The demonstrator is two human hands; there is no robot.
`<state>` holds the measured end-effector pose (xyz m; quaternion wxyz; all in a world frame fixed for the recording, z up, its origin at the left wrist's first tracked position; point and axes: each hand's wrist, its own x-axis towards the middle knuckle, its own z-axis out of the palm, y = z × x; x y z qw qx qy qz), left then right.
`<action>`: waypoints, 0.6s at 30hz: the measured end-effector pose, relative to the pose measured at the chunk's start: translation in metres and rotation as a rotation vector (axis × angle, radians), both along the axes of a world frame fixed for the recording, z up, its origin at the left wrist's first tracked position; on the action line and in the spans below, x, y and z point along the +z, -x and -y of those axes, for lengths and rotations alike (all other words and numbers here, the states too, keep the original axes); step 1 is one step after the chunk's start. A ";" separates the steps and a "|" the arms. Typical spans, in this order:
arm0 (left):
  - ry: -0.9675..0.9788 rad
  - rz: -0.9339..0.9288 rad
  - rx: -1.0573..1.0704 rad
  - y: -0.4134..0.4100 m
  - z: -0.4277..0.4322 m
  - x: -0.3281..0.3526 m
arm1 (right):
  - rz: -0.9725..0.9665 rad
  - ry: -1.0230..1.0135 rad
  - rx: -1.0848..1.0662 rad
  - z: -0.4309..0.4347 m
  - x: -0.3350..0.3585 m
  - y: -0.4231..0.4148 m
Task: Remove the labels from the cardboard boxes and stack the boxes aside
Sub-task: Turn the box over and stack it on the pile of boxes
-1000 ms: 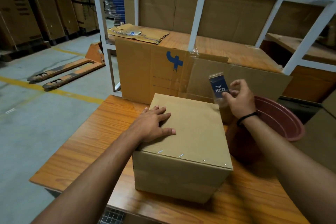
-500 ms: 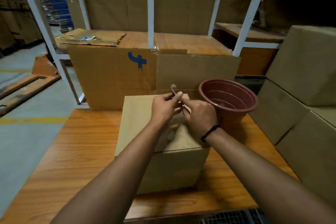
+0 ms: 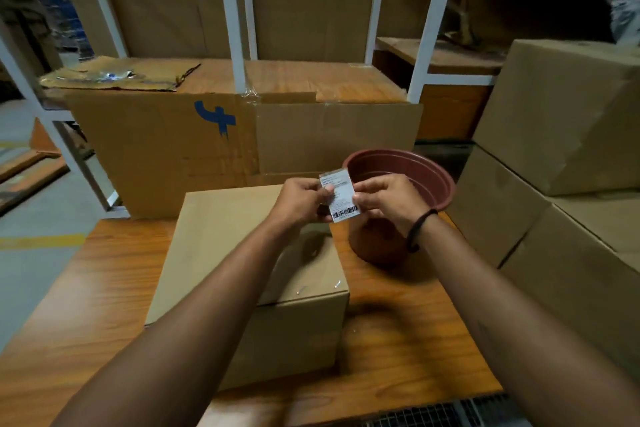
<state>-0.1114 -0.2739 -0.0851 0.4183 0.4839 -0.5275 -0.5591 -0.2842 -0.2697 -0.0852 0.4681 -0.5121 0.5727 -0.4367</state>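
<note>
We pinch the freed label (image 3: pixel 340 198) between both hands, left hand (image 3: pixel 300 202) on its left edge and right hand (image 3: pixel 384 199) on its right, just above the one-o'clock corner of the cardboard box (image 3: pixel 221 239) in the middle of the table (image 3: pixel 86 288). If its back is tacky, it could cling to our fingers or fold on itself and miss the brown pot (image 3: pixel 426 180) at two o'clock. Swinging the box toward the stack (image 3: pixel 561 114) at three o'clock could also tip that pot.

Brown plastic pot (image 3: pixel 374 243) upright on wooden table (image 3: pixel 86 288), flat cardboard sheet (image 3: pixel 156 163) with blue mark (image 3: pixel 216 120) standing against white rack (image 3: pixel 233 28) behind, torn cardboard (image 3: pixel 104 78) on its shelf, yellow floor line (image 3: pixel 41 241) at left, metal grate (image 3: pixel 433 417) at bottom.
</note>
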 end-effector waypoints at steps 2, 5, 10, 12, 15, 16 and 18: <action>0.035 0.028 -0.021 0.009 0.010 -0.001 | -0.013 0.009 0.024 0.008 0.005 0.011; 0.196 0.365 0.002 0.015 0.024 -0.004 | 0.026 0.008 -0.035 0.029 0.007 0.037; 0.165 1.029 -0.010 0.005 0.034 -0.024 | 0.155 -0.086 -0.104 0.081 -0.004 0.086; 0.176 1.021 -0.027 0.003 0.033 -0.030 | 0.143 -0.153 -0.109 0.102 -0.015 0.098; 0.208 1.023 -0.028 0.001 0.032 -0.033 | 0.152 -0.271 -0.068 0.126 -0.033 0.100; 0.207 1.023 -0.034 0.000 0.032 -0.034 | 0.133 -0.311 -0.052 0.130 -0.039 0.099; 0.202 1.029 -0.049 -0.001 0.033 -0.034 | 0.063 -0.363 -0.018 0.136 -0.048 0.096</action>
